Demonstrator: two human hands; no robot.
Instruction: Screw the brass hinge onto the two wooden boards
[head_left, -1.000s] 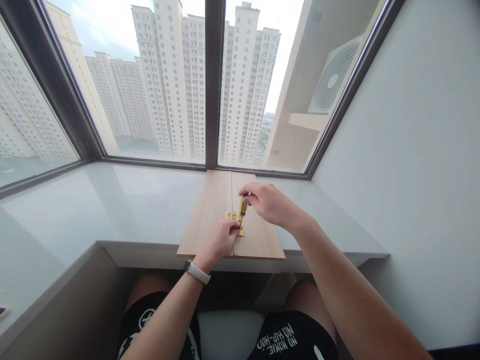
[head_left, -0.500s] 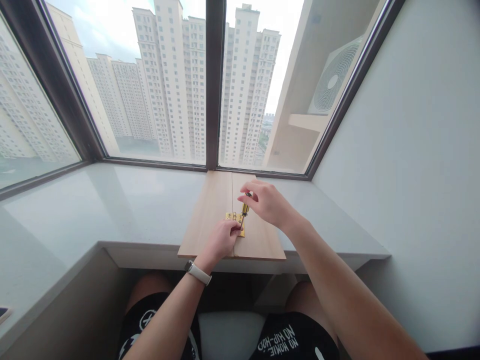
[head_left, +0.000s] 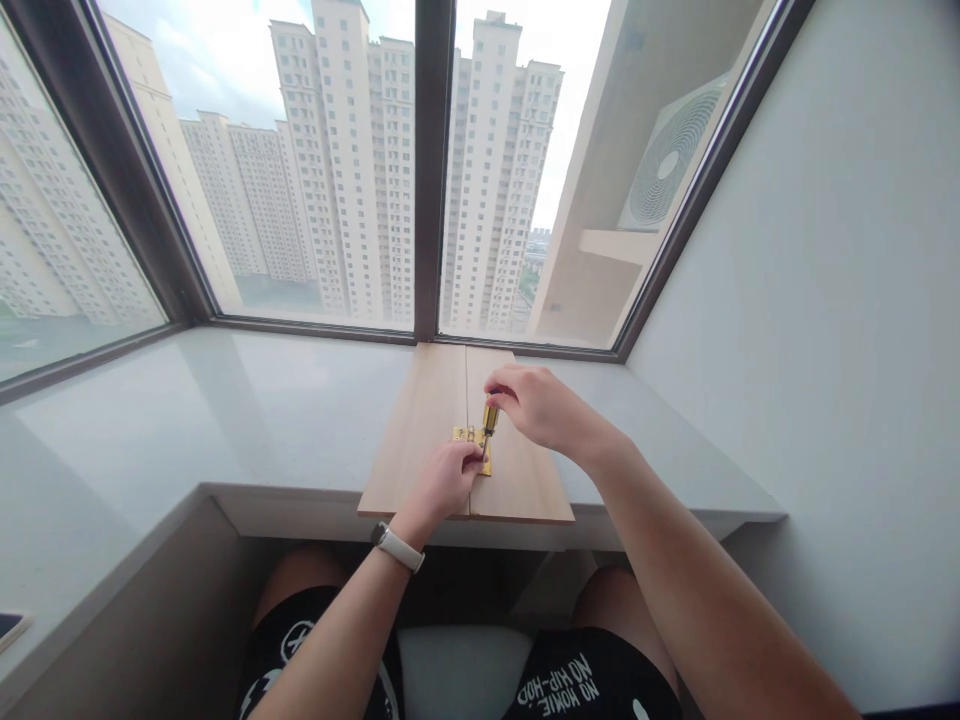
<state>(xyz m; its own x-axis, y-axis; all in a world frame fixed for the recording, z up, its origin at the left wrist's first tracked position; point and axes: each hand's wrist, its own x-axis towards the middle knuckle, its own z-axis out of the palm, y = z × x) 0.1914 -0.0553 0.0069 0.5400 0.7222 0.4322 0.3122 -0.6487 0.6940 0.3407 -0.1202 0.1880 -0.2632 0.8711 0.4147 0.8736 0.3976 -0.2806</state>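
Note:
Two pale wooden boards (head_left: 429, 400) lie side by side, a thin seam between them. Across that seam sits a gold-coloured metal fitting (head_left: 459, 434) with plates on both boards; whether it is a hinge or a latch I cannot tell. My right hand (head_left: 536, 405) grips the top of a screwdriver (head_left: 490, 418) with a yellow-and-black handle, held nearly upright, its shaft pointing down at the fitting's right plate. My left hand (head_left: 450, 475) pinches with thumb and forefinger around the screwdriver's tip, partly covering the fitting. What those fingertips hold is hidden.
The boards rest on a white windowsill counter (head_left: 247, 420), their near ends jutting past its front edge. Behind stands a dark-framed window (head_left: 433, 180), with a white wall (head_left: 825, 300) on the right. At the far left edge lies part of a dark flat object (head_left: 11, 628).
My right hand has shifted slightly and its fingers sit a little differently on the screwdriver handle. My left hand stays at the fitting. The whole view has drifted slightly.

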